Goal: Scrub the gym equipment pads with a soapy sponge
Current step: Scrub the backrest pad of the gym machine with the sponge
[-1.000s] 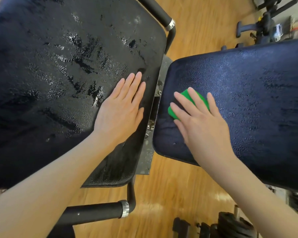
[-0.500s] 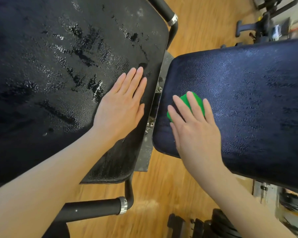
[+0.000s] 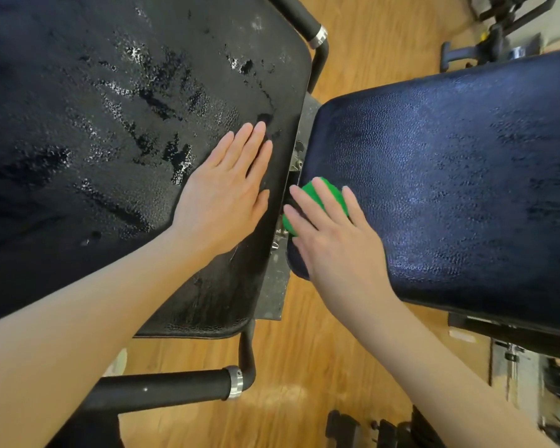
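Two black vinyl pads lie side by side. The left pad (image 3: 94,124) is wet, with soapy streaks and foam flecks. My left hand (image 3: 227,189) rests flat on it near its right edge, fingers straight and together. A green sponge (image 3: 328,194) sits at the left edge of the right pad (image 3: 450,189). My right hand (image 3: 337,234) presses down on the sponge with spread, straight fingers that cover most of it.
A metal bracket (image 3: 277,282) with bolts joins the pads in the gap between them. Black foam-covered handles with chrome rings stick out at the top (image 3: 301,17) and bottom (image 3: 162,388). Wooden floor lies beneath. More gym gear stands at the top right (image 3: 505,30) and bottom right.
My right hand has slid the sponge left and toward me, from inside the right pad to its left edge. My left hand has stayed flat on the left pad.
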The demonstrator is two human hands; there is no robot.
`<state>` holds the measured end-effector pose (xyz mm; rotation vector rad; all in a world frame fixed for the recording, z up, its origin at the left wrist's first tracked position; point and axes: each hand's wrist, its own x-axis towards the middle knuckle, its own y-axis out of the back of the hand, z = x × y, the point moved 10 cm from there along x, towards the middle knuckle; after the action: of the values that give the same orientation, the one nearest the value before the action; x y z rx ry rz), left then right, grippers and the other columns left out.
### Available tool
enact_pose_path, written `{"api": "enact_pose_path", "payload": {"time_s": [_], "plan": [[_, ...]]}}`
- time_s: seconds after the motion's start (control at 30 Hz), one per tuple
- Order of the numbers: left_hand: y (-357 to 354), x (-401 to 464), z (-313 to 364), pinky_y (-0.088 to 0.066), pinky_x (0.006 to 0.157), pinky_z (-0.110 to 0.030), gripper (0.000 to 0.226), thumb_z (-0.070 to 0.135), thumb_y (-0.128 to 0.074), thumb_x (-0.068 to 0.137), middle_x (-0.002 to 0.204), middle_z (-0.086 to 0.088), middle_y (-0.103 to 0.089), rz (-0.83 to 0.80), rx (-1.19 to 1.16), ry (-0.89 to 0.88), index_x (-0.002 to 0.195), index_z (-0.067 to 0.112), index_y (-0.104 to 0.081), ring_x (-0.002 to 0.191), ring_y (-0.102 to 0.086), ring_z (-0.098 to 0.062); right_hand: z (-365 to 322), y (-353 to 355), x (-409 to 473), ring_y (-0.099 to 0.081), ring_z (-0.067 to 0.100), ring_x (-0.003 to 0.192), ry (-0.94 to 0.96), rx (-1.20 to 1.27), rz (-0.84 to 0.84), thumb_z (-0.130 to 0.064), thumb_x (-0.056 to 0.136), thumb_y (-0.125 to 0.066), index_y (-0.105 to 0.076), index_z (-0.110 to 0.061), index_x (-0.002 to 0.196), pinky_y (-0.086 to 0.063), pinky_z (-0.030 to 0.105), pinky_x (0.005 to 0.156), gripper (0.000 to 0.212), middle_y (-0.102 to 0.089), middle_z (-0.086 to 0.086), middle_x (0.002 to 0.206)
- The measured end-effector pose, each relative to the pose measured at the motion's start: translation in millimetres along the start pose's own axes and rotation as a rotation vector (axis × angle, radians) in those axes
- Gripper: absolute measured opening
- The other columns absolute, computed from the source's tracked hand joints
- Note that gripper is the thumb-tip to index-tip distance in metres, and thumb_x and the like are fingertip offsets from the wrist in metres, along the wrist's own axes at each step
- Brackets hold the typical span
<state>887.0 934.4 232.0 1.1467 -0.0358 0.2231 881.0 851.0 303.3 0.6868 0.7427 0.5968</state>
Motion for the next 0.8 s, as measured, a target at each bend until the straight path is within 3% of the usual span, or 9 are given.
{"api": "enact_pose_path", "payload": {"time_s": [0.13, 0.23, 0.33, 0.43, 0.6, 0.73, 0.8], "plan": [[0, -1, -1, -0.007, 0.124, -0.043, 0.066, 0.040, -0.019, 0.103, 0.164, -0.020, -0.006, -0.006, 0.019, 0.010, 0.157, 0.002, -0.013, 0.152, -0.007, -0.032, 41, 23, -34, -0.035, 0.028, 0.140, -0.094, 0.042, 0.069, -0.028, 0.091, -0.045, -0.059, -0.017, 0.130, -0.017, 0.049, 0.117, 0.043, -0.045, 0.001, 0.148], [1, 0, 0, -0.004, 0.124, -0.041, 0.066, 0.041, -0.016, 0.103, 0.165, -0.019, -0.002, -0.012, 0.029, 0.038, 0.157, 0.004, -0.008, 0.153, -0.003, -0.031, 31, 21, -28, -0.037, 0.033, 0.138, -0.163, 0.014, 0.114, -0.023, 0.090, -0.048, -0.061, -0.011, 0.128, -0.016, 0.050, 0.115, 0.042, -0.048, 0.007, 0.145], [1, -2, 3, -0.001, 0.124, -0.041, 0.066, 0.041, -0.020, 0.104, 0.165, -0.019, 0.002, -0.050, 0.029, 0.053, 0.157, 0.004, -0.004, 0.153, 0.000, -0.030, -13, -3, -11, -0.040, 0.035, 0.136, -0.076, 0.009, 0.071, -0.018, 0.090, -0.057, -0.062, -0.008, 0.126, -0.016, 0.050, 0.114, 0.038, -0.050, 0.010, 0.143], [1, -21, 5, -0.002, 0.124, -0.042, 0.068, 0.041, -0.022, 0.104, 0.165, -0.019, 0.001, -0.049, 0.032, 0.079, 0.157, 0.004, -0.003, 0.153, -0.001, -0.031, -2, 3, -23, -0.037, 0.031, 0.139, -0.021, 0.045, 0.065, -0.021, 0.090, -0.063, -0.061, -0.013, 0.128, -0.014, 0.048, 0.116, 0.040, -0.047, 0.006, 0.146], [-3, -43, 12, -0.004, 0.125, -0.041, 0.066, 0.042, -0.016, 0.104, 0.165, -0.017, 0.000, -0.025, 0.037, 0.087, 0.157, 0.005, -0.003, 0.153, -0.002, -0.030, 33, 27, -46, -0.035, 0.033, 0.140, -0.172, 0.022, 0.125, -0.018, 0.093, -0.052, -0.059, -0.012, 0.130, -0.015, 0.051, 0.116, 0.037, -0.046, 0.007, 0.147], [-1, -44, 12, -0.011, 0.124, -0.042, 0.065, 0.040, -0.022, 0.104, 0.164, -0.018, -0.008, 0.008, 0.032, 0.072, 0.157, 0.003, -0.013, 0.153, -0.009, -0.030, -27, -4, -21, -0.042, 0.035, 0.135, -0.055, 0.019, 0.039, -0.020, 0.091, -0.036, -0.065, -0.009, 0.123, -0.017, 0.051, 0.113, 0.044, -0.053, 0.010, 0.140], [-1, -45, 13, -0.012, 0.124, -0.042, 0.065, 0.039, -0.024, 0.104, 0.164, -0.018, -0.010, 0.006, 0.030, 0.067, 0.156, 0.002, -0.016, 0.152, -0.011, -0.030, -26, -3, -29, -0.039, 0.032, 0.138, 0.012, 0.023, 0.037, -0.021, 0.093, -0.042, -0.062, -0.012, 0.127, -0.015, 0.049, 0.115, 0.041, -0.049, 0.007, 0.145]]}}
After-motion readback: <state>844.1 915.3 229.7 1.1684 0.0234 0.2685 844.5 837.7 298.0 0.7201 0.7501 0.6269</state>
